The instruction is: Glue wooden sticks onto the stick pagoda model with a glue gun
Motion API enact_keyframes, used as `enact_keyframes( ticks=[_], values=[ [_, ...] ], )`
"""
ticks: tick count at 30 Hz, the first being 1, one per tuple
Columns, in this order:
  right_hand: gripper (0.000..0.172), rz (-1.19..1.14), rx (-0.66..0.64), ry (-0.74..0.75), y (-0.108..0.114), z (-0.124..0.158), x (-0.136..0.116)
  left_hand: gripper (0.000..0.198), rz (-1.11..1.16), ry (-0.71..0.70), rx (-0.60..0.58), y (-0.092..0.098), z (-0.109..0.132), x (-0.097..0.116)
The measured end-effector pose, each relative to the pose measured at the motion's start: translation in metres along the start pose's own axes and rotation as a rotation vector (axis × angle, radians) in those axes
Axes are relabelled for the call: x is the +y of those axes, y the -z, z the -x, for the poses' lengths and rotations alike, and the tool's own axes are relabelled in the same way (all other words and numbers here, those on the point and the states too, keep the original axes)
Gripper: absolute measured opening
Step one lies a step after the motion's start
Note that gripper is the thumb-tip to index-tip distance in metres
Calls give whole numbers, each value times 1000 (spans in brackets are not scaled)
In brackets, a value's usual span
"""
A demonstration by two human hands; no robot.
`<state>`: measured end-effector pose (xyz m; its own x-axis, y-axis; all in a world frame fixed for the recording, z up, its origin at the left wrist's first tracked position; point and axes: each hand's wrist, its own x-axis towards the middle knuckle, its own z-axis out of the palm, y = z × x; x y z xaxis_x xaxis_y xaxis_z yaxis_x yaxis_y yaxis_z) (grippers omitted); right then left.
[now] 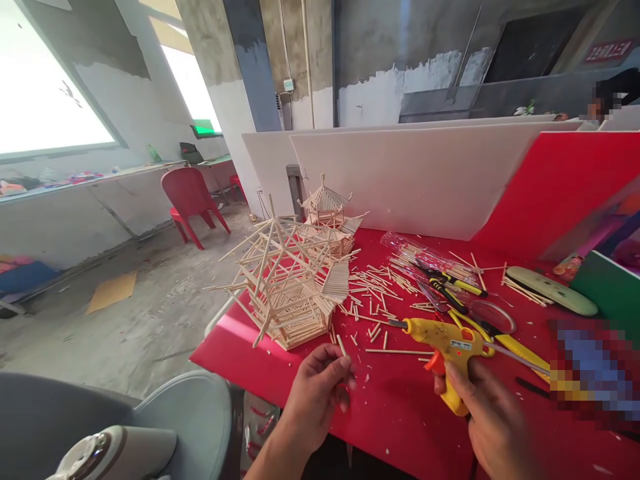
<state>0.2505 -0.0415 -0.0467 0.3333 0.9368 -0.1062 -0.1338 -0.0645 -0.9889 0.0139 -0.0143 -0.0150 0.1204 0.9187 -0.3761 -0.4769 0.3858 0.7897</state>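
My left hand (323, 387) pinches a short wooden stick (341, 345) between thumb and fingers, over the front edge of the red table (390, 427). In my right hand (480, 393) is a yellow glue gun (443, 340), its nozzle pointing left toward the stick, with a gap between them. The fingers wrap round its handle, by the orange trigger. Just beyond my left hand stands an open-framed pavilion model (285, 287) built of thin sticks. A second stick pavilion (327, 213), with a closed pointed roof, stands behind it.
Loose sticks (373, 283) and cut pieces lie mid-table. Black-and-yellow pliers (450, 287), a tape roll (493, 315) and a pale green oblong case (550, 290) lie to the right. White boards (410, 180) stand behind. At left are a red chair (189, 193) and a grey stool (195, 413).
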Motion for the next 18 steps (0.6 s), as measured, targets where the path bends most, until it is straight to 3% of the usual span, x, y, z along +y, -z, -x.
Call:
enact_keyframes(
  ticks=[5,9,12,18],
  values=[
    [40,-15,18,-4,-23,16,-16,38,289,10,47,4,4,17],
    [38,41,31,18,-42,31,-30,25,401,23,64,6,-2,27],
    [38,68,48,34,-47,35,-35,13,479,60,108,6,-7,33],
    [39,93,67,30,-49,34,-33,15,517,71,169,-1,-11,38]
  ],
)
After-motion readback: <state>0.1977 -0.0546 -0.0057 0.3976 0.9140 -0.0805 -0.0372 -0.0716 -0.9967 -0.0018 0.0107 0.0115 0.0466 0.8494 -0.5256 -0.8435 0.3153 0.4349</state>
